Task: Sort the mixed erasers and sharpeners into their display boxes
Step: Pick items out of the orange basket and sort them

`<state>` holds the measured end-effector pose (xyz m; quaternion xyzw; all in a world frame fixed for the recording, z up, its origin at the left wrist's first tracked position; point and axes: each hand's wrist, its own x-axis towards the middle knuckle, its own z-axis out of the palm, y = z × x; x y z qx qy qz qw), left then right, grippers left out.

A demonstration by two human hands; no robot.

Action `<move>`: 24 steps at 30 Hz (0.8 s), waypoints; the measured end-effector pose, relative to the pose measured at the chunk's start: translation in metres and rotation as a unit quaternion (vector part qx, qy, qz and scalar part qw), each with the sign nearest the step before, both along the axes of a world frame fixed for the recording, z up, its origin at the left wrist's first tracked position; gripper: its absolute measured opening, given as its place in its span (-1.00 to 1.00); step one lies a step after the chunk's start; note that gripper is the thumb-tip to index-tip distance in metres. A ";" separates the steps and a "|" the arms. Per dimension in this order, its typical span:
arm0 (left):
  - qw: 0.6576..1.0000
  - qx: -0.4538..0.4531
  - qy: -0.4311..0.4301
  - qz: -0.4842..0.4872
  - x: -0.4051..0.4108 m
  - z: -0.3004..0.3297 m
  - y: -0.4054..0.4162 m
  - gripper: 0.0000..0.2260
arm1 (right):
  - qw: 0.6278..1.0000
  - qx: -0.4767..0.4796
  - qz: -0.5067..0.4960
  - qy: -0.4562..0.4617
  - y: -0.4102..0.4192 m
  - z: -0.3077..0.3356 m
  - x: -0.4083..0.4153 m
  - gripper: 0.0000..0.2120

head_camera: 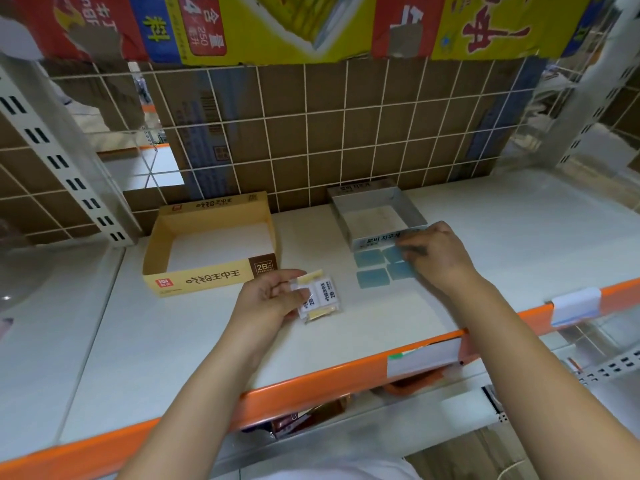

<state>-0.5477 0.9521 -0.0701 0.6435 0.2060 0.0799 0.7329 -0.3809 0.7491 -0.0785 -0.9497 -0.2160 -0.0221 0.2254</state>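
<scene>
- Head view: white-labelled 2B erasers [320, 297] in clear wrap, pinched in the left hand's [266, 299] grip, just above the shelf [173, 341] near the yellow box [207, 275].
- Right hand [436, 254], fingers curled, touches the blue erasers [372, 268] lying before the grey box [377, 209]; whether its grip holds one, I cannot tell.

Our right hand [436, 256] blurs at the fingertips and hides part of the blue erasers [382, 266] just before the grey box [375, 216], so we cannot count them. Our left hand [268, 296] covers part of the wrapped erasers [320, 297].
</scene>
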 end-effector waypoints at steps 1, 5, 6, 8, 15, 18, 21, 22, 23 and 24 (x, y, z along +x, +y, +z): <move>1.000 -0.006 0.000 0.002 0.000 0.000 -0.001 -0.78 | 1.000 0.002 -0.007 0.008 0.000 0.001 0.000 -0.73; 1.000 -0.028 -0.003 0.006 -0.001 0.000 -0.001 -0.78 | 1.000 -0.006 -0.002 0.013 0.003 0.002 0.001 -0.74; 0.999 -0.032 -0.005 0.008 -0.001 0.000 0.000 -0.78 | 1.000 -0.001 -0.003 0.015 0.003 0.002 -0.001 -0.74; 0.999 -0.038 -0.010 0.015 -0.002 0.000 0.002 -0.77 | 1.000 0.017 0.001 0.002 0.006 0.007 -0.007 -0.73; 0.997 -0.041 -0.042 0.047 -0.011 0.006 0.014 -0.65 | 0.944 0.283 0.123 0.120 0.057 0.029 -0.067 -0.81; 0.997 -0.028 -0.060 0.049 -0.023 0.007 0.024 -0.52 | 0.916 0.283 0.182 0.217 0.086 0.029 -0.091 -0.74; 0.995 -0.003 -0.064 0.073 -0.038 0.006 0.039 -0.49 | 0.879 0.282 0.243 0.298 0.114 0.023 -0.108 -0.60; 0.994 0.007 -0.060 0.088 -0.043 0.006 0.045 -0.51 | 0.865 0.283 0.258 0.324 0.122 0.021 -0.113 -0.56; 0.992 0.022 -0.052 0.109 -0.048 0.005 0.051 -0.54 | 0.853 0.280 0.271 0.347 0.131 0.018 -0.117 -0.54; 0.989 0.049 -0.044 0.135 -0.054 0.003 0.059 -0.58 | 0.851 0.268 0.278 0.357 0.139 0.015 -0.121 -0.53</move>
